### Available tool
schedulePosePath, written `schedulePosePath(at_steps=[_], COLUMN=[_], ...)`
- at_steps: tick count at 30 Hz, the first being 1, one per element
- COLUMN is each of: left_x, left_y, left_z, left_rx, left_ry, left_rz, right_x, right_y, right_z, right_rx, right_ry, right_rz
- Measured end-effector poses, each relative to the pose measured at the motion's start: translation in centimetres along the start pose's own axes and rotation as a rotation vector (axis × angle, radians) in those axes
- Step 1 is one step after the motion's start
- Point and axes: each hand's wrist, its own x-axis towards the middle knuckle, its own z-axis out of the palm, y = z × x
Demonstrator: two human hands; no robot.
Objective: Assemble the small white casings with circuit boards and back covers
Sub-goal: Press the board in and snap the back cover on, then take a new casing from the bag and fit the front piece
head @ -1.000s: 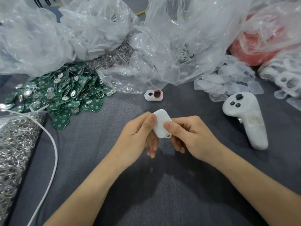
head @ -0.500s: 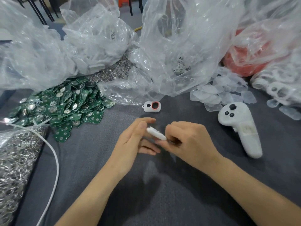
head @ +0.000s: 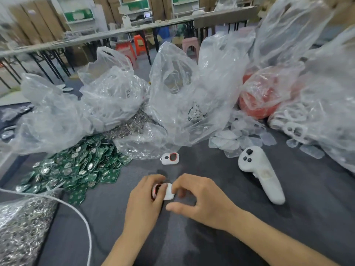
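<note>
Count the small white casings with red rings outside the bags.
2. One casing lies on the grey table just beyond the hands; the other is held between the left hand and right hand. More may be hidden inside the plastic bags.

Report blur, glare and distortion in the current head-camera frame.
Head view: the left hand, the right hand and the white casing they hold look slightly smeared; the clear plastic bags throw white glare; the wide lens bows the far bench; the frame's edges are softest; light is even, shadows on the grey cloth soft.
</note>
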Motion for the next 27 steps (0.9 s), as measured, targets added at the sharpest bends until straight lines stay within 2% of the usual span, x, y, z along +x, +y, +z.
schedulePosePath(at_steps=[3, 9, 13, 16, 19, 22, 25, 27], left_x=[-0.3, -0.2, -0.3, 0.0, 0.5, 1.2, 1.9, 3.1], left_y=[0.3, 0.5, 0.4, 0.0, -0.7, -1.1, -1.2, -1.1], left_z=[-0.1, -0.3, -0.2, 0.0, 0.0, -0.1, -0.4, -1.8], left_rx=[0.136, 0.094, 0.033, 0.015, -0.004, -0.016, -0.017, -0.037], left_ry=[-0.021, -0.034, 0.009, 0.062, 0.107, 0.122, 0.051, 0.020], left_rz=[-0.044, -0.081, -0.052, -0.027, -0.016, -0.027, -0.042, -0.055], right_x=[0.1, 0.1, 0.4, 0.9, 1.5, 2.5, 3.7, 4.0], right_y=[-1.9, -3.1, -1.0, 1.7, 3.4, 3.8, 3.8, 4.2], right_z=[-0.7, -1.4, -1.0, -0.5, 0.0, 0.6, 1.5, 2.0], right_rx=[0.170, 0.206, 0.097, -0.158, -0.195, -0.181, -0.259, -0.321], right_ry=[0.045, 0.010, -0.062, -0.172, -0.161, -0.151, -0.265, -0.208], right_rz=[-0.015, -0.054, 0.039, 0.142, 0.165, 0.077, -0.100, -0.163])
